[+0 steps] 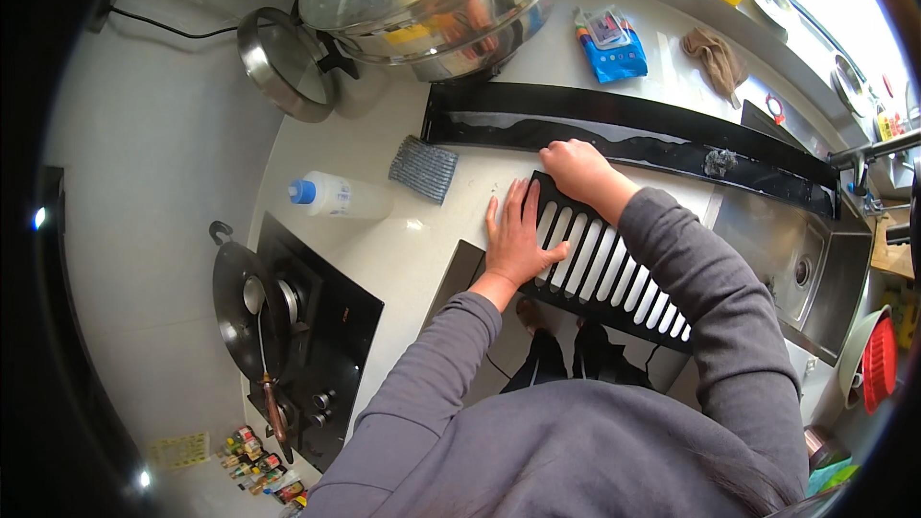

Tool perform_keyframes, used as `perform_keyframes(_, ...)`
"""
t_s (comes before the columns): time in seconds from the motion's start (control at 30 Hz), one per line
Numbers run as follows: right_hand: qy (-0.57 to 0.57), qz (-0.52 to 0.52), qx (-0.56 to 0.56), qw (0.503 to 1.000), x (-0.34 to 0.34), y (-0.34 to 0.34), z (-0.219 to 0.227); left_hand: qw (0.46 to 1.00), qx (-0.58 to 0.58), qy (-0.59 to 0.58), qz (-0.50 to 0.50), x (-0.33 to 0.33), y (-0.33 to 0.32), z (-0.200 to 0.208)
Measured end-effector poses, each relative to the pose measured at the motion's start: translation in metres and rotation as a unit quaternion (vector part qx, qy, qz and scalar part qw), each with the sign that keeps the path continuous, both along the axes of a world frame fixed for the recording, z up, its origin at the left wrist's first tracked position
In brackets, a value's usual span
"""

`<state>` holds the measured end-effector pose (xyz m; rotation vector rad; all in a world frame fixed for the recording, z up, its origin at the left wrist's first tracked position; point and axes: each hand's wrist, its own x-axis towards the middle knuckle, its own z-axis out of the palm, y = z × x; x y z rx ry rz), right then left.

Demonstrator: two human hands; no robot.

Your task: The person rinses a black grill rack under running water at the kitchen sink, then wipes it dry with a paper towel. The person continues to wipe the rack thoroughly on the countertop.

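Observation:
A black slotted panel point(614, 314) lies tilted at the counter's front edge, partly over the floor. My left hand point(516, 242) rests on its left end, fingers stretched out and thumb spread over the slots. At the panel's upper edge my right hand point(576, 171) is closed in a fist; whatever it may hold is hidden. Just beyond runs a long black trough point(595, 132) with a wet-looking, greyish inside. A metal-looking scouring ball point(720, 163) sits in its right part. Left of the trough lies a grey scrubbing pad point(424, 169).
A white bottle with blue cap point(350, 198) stands left, near the stove point(331, 345) and wok point(235, 302). At the back are a steamer pot point(441, 29), a blue wipes pack point(614, 56) and a brown cloth point(712, 56). The steel sink point(767, 240) is right.

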<state>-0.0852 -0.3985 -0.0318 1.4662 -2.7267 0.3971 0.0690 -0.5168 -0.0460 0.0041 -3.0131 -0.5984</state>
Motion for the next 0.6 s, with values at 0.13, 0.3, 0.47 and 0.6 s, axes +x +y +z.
perform_keyframes(0.13,0.022,0.007,0.003,1.000,0.002,-0.017,-0.002,1.000,-0.005,-0.013,0.004,0.000,0.001,0.001)
perform_keyframes(0.3,-0.042,-0.082,-0.094,0.991,0.011,0.011,-0.005,1.000,-0.006,0.006,-0.006,0.000,0.000,0.002)
perform_keyframes(0.47,-0.235,-0.177,-0.094,0.951,0.017,0.046,-0.004,1.000,0.002,0.029,-0.008,0.002,-0.002,-0.001)
perform_keyframes(0.6,-0.304,-0.205,-0.119,0.923,0.021,0.040,0.000,0.999,0.022,0.030,0.007,0.002,-0.003,-0.003)
